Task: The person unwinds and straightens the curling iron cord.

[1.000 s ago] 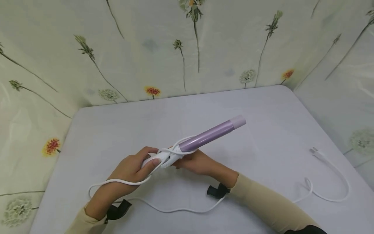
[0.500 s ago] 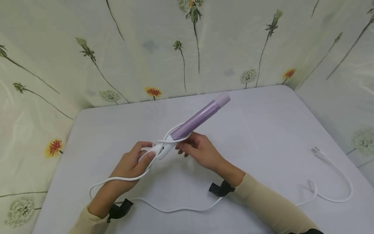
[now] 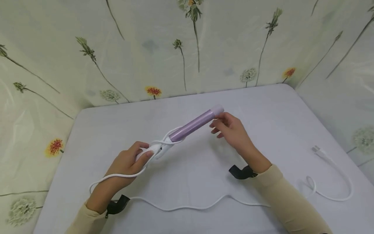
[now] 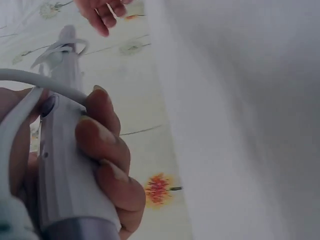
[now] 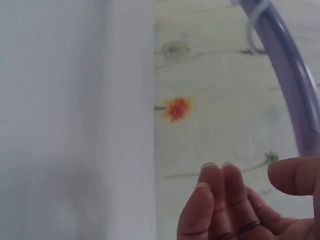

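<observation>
A curling iron with a glittery purple barrel (image 3: 191, 126) and a white handle (image 4: 75, 165) is held over the table, its tip pointing up to the right in the head view. My left hand (image 3: 125, 162) grips the handle, fingers curled round it in the left wrist view. The white cord (image 3: 117, 175) loops round the iron where handle meets barrel, then runs back over the left wrist. Beside the pale barrel tip (image 3: 217, 110) is my right hand (image 3: 232, 130), its fingers loosely bent. In the right wrist view its thumb (image 5: 295, 176) lies just below the barrel.
The rest of the cord snakes across the white table (image 3: 263, 107) and passes under the right forearm. Its plug (image 3: 317, 150) lies at the right. A flower-printed sheet (image 3: 131, 48) rises behind the table and at its sides. Both wrists carry black camera mounts (image 3: 241, 172).
My right hand has left the barrel's base and moved right and away to the tip. The iron has swung left, its tip rising and then dipping again. My left hand keeps its grip.
</observation>
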Demonstrator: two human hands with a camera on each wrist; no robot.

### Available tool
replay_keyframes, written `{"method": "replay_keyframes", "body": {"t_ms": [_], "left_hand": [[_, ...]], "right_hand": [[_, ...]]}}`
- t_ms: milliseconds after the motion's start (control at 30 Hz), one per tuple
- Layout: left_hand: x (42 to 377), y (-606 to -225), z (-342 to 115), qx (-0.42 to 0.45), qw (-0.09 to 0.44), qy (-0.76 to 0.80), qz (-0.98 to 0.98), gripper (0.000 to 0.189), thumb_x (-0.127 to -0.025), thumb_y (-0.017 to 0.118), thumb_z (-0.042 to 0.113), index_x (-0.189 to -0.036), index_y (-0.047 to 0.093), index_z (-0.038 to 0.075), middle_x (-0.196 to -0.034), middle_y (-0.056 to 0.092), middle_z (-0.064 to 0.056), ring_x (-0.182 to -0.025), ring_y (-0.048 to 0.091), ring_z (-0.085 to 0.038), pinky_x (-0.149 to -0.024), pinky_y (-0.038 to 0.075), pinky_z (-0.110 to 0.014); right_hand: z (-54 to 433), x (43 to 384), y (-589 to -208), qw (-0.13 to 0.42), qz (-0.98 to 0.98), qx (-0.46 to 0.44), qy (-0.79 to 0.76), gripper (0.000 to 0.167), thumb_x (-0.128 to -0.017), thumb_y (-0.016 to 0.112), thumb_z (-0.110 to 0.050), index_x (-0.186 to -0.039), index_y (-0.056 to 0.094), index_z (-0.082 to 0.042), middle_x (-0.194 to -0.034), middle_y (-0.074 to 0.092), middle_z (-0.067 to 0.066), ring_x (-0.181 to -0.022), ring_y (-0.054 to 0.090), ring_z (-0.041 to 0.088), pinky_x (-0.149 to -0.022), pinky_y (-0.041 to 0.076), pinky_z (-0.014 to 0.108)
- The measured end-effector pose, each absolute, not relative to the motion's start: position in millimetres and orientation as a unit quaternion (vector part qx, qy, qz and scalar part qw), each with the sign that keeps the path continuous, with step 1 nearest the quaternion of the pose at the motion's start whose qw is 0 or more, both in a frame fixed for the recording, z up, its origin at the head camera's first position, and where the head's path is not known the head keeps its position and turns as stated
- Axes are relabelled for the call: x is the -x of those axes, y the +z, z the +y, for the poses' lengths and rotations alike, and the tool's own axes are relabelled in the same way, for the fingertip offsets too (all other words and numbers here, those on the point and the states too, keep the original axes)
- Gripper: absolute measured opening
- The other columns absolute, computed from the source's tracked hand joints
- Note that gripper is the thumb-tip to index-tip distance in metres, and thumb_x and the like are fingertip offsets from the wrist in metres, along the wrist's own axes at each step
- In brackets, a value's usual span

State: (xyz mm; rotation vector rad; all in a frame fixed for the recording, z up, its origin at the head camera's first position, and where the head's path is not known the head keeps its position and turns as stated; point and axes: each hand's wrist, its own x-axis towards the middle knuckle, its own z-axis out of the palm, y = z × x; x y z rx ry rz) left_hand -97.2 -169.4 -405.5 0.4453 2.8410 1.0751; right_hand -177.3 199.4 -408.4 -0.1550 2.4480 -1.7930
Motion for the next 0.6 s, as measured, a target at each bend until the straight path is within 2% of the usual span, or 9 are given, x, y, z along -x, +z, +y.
{"method": "replay_keyframes", "body": {"t_ms": [67, 200, 367, 467, 600], "left_hand": [[102, -411, -170, -0.137, 0.057, 0.321, 0.935, 0.041, -0.106, 0.059, 0.046, -0.132, 0.059, 0.014, -0.081, 0.067, -0.001, -0.061, 0.05, -0.013, -0.055, 0.043, -0.033], [110, -427, -168, -0.118, 0.107, 0.291, 0.943, 0.048, -0.105, 0.058, 0.054, -0.132, 0.058, 0.015, -0.065, 0.049, 0.001, -0.055, 0.042, -0.014, -0.052, 0.036, -0.033], [116, -438, -167, -0.111, 0.134, 0.3, 0.938, 0.047, -0.105, 0.06, 0.051, -0.13, 0.055, 0.013, -0.067, 0.051, 0.0, -0.058, 0.046, -0.015, -0.055, 0.039, -0.033], [118, -441, -169, -0.126, 0.14, 0.323, 0.928, 0.039, -0.106, 0.062, 0.042, -0.127, 0.052, 0.011, -0.078, 0.057, -0.001, -0.065, 0.05, -0.015, -0.06, 0.043, -0.034], [121, -445, -171, -0.149, 0.125, 0.346, 0.918, 0.029, -0.106, 0.064, 0.028, -0.125, 0.055, 0.008, -0.105, 0.062, -0.005, -0.087, 0.058, -0.019, -0.078, 0.05, -0.039]], "right_hand": [[215, 181, -408, 0.055, 0.822, 0.018, -0.566, 0.039, -0.107, 0.057, -0.027, -0.137, 0.055, -0.002, -0.121, 0.07, 0.019, -0.102, 0.07, 0.03, -0.077, 0.058, 0.03], [234, 181, -416, 0.07, 0.832, -0.023, -0.551, 0.046, -0.108, 0.055, -0.028, -0.145, 0.05, -0.001, -0.127, 0.067, 0.02, -0.108, 0.069, 0.031, -0.08, 0.058, 0.029], [236, 177, -424, 0.086, 0.829, -0.032, -0.552, 0.049, -0.107, 0.058, -0.032, -0.146, 0.05, -0.002, -0.129, 0.065, 0.018, -0.11, 0.067, 0.03, -0.081, 0.057, 0.03], [237, 176, -424, 0.086, 0.831, -0.028, -0.548, 0.049, -0.108, 0.058, -0.033, -0.145, 0.05, -0.001, -0.129, 0.062, 0.019, -0.111, 0.067, 0.031, -0.08, 0.057, 0.029], [241, 176, -427, 0.084, 0.834, -0.018, -0.546, 0.048, -0.108, 0.059, -0.033, -0.143, 0.052, -0.001, -0.127, 0.06, 0.019, -0.11, 0.067, 0.031, -0.078, 0.057, 0.028]]}}
